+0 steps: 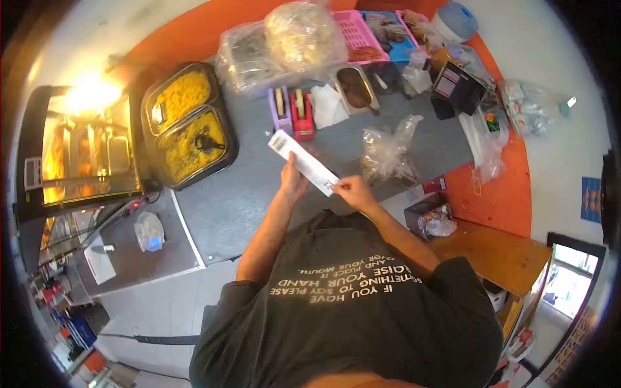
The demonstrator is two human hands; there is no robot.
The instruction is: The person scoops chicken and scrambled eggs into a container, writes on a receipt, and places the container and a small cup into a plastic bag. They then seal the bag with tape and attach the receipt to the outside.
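A long, narrow white packet [305,163] with a barcode-like patch at its far end slants between my hands, just over the front edge of the grey worktop. My left hand [293,179] is closed around its near-left side, thumb on top. At the packet's lower right end, my right hand [354,192] pinches the corner between thumb and fingers. Beyond the packet stand a purple tape dispenser [280,111] and a red tape dispenser [302,116]. A knotted clear plastic bag [390,152] lies to the right; its contents are hard to make out.
Two black-rimmed trays of yellow food [191,147] sit at the left, beside a lit glass food warmer [90,149]. A metal pan of brown sauce [354,89] and white paper [330,105] lie behind. Large plastic bags [304,35] and a pink basket [356,32] line the back.
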